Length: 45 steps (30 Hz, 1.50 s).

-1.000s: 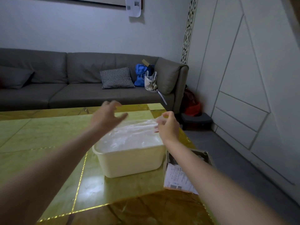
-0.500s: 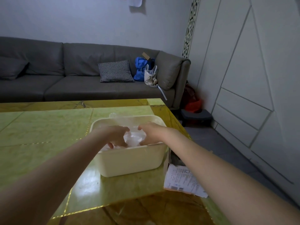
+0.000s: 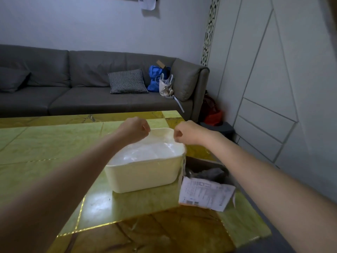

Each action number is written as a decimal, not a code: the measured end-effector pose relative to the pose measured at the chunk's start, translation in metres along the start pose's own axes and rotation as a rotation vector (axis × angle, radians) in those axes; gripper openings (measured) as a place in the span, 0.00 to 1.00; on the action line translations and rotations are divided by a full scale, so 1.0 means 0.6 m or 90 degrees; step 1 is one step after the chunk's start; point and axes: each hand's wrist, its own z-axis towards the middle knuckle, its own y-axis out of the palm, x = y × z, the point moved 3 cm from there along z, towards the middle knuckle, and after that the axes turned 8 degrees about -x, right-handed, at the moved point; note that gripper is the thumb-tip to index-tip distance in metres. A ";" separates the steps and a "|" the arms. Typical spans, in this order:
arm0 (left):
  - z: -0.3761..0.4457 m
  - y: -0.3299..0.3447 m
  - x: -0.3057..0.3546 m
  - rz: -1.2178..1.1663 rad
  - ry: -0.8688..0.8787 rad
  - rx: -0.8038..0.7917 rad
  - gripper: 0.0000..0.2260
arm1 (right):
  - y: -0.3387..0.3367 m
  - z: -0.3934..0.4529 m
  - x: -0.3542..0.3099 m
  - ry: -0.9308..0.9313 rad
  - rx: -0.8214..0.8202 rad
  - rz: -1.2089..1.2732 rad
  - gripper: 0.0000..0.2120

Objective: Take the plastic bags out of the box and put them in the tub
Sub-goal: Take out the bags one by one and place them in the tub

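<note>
Fingers curled on both the left hand (image 3: 135,129) and right hand (image 3: 184,133), seemingly pinching a clear plastic bag (image 3: 145,150) over the tub (image 3: 144,174) on the bench (image 3: 45,143); next, I'd guess, lowering it in, then reaching the box (image 3: 206,170) alongside.

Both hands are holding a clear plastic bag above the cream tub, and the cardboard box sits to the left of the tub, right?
Not quite. The head view shows the cardboard box to the right of the cream tub, not the left. The left hand and right hand do hold the clear plastic bag above it.
</note>
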 end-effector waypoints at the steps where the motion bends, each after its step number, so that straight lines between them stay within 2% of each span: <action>1: -0.001 0.010 0.028 -0.003 0.030 -0.005 0.09 | -0.009 -0.021 0.016 0.017 -0.002 0.003 0.10; 6: -0.014 0.065 0.125 -0.021 0.157 -0.070 0.09 | 0.006 -0.084 0.068 0.100 -0.185 -0.065 0.08; 8: -0.024 0.093 0.154 -0.013 0.194 -0.113 0.11 | 0.031 -0.100 0.085 0.123 -0.229 -0.096 0.08; 11: -0.034 0.129 0.177 -0.012 0.189 -0.183 0.13 | 0.067 -0.104 0.103 0.120 -0.201 -0.124 0.08; 15: -0.036 0.150 0.182 -0.049 0.134 -0.260 0.14 | 0.063 -0.098 0.109 0.079 -0.080 -0.047 0.07; 17: -0.032 0.142 0.181 -0.056 0.115 -0.230 0.16 | 0.033 -0.099 0.103 0.029 0.029 0.046 0.07; 20: -0.023 0.120 0.171 -0.149 0.077 -0.154 0.09 | -0.012 -0.111 0.092 -0.036 0.142 0.293 0.07; 22: -0.022 0.107 0.162 -0.246 0.037 -0.134 0.06 | -0.020 -0.115 0.092 -0.027 0.122 0.353 0.17; 24: -0.025 0.099 0.155 -0.336 0.007 -0.119 0.08 | -0.011 -0.113 0.098 0.042 0.058 0.276 0.28; 25: -0.027 0.097 0.153 -0.377 -0.003 -0.115 0.08 | -0.003 -0.111 0.103 0.067 0.033 0.256 0.27; 27: -0.032 0.092 0.149 -0.445 -0.021 -0.106 0.06 | 0.010 -0.110 0.110 0.078 0.014 0.271 0.14; 28: -0.033 0.089 0.145 -0.476 -0.029 -0.102 0.06 | 0.014 -0.110 0.113 0.083 0.016 0.280 0.11; 32: -0.036 0.082 0.134 -0.539 -0.036 -0.084 0.06 | 0.015 -0.118 0.128 0.120 0.057 0.347 0.21; 38: -0.039 0.086 0.133 -0.554 -0.049 -0.052 0.06 | 0.013 -0.125 0.126 0.116 -0.002 0.356 0.19; 42: -0.044 0.087 0.121 -0.567 -0.074 -0.030 0.05 | 0.015 -0.134 0.122 0.052 -0.028 0.494 0.13; 45: -0.047 0.084 0.116 -0.592 -0.092 -0.017 0.06 | 0.014 -0.129 0.122 0.040 0.030 0.530 0.15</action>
